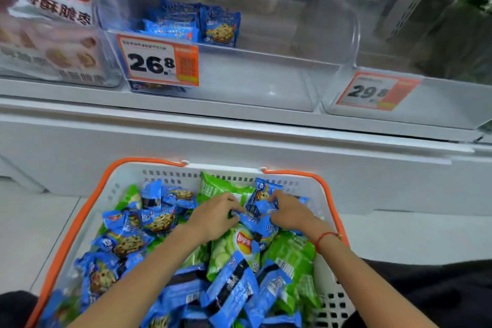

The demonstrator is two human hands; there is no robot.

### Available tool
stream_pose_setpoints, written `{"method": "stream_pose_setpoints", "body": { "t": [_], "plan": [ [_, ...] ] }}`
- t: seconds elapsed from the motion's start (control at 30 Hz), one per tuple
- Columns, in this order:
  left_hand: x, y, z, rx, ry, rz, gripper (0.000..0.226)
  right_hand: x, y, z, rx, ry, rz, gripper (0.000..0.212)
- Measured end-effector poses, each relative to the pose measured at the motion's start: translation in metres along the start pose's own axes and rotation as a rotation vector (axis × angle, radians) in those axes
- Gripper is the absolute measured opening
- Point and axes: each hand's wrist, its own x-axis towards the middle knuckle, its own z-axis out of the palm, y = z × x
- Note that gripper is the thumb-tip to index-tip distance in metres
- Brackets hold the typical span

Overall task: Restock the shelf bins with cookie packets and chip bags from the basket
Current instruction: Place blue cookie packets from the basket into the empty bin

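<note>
A white basket (127, 181) with orange handles sits on the floor below me, full of blue cookie packets (127, 243) and green chip bags (290, 255). Both hands reach into its far middle. My left hand (213, 217) and my right hand (288, 212) each pinch blue cookie packets (257, 217) bunched between them. Above, a clear shelf bin (266, 80) tagged 26.8 holds several blue cookie packets (191, 24) at its back left. The clear bin (439, 104) tagged 29.8 to its right shows nothing inside.
A pink-packaged snack bin (53, 34) stands at the upper left. The white shelf ledge (239, 125) runs across between bins and basket. Pale floor tiles (32, 234) lie on either side of the basket. Dark clothing fills the bottom corners.
</note>
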Motion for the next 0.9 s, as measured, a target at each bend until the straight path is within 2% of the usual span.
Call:
{"method": "stream_pose_setpoints", "body": {
  "t": [0.1, 0.17, 0.27, 0.37, 0.47, 0.53, 0.67, 0.77, 0.83, 0.9],
  "plan": [
    [0.0, 0.003, -0.001, 0.116, 0.028, 0.006, 0.034, 0.0, -0.003, -0.013, 0.112, -0.047, 0.032, 0.029],
    [-0.001, 0.005, -0.005, 0.118, 0.074, 0.014, 0.036, -0.005, -0.007, -0.032, 0.403, -0.069, 0.104, 0.014],
    [-0.002, 0.015, -0.027, -0.223, 0.216, -0.021, 0.038, -0.018, -0.016, -0.062, 0.909, -0.193, 0.095, 0.011],
    [-0.003, 0.031, -0.063, -0.609, 0.271, -0.064, 0.026, -0.025, -0.027, -0.076, 1.047, -0.251, 0.01, 0.016],
    [-0.012, 0.04, -0.095, -0.87, 0.209, -0.115, 0.02, -0.029, -0.042, -0.082, 1.09, -0.267, -0.041, 0.023],
    [-0.018, 0.04, -0.109, -0.871, 0.204, -0.106, 0.015, -0.034, -0.051, -0.085, 1.097, -0.267, -0.105, 0.025],
    [-0.034, 0.041, -0.13, -0.841, 0.277, -0.062, 0.024, -0.046, -0.074, -0.094, 1.079, -0.176, -0.23, 0.034],
    [-0.048, 0.044, -0.144, -0.882, 0.453, 0.061, 0.015, -0.06, -0.096, -0.103, 0.873, 0.007, -0.318, 0.027],
    [-0.054, 0.047, -0.152, -0.905, 0.568, 0.128, 0.013, -0.07, -0.112, -0.109, 0.63, 0.212, -0.418, 0.02],
    [-0.06, 0.052, -0.163, -0.954, 0.647, 0.199, 0.012, -0.078, -0.129, -0.115, 0.457, 0.417, -0.516, 0.026]
  ]
}}
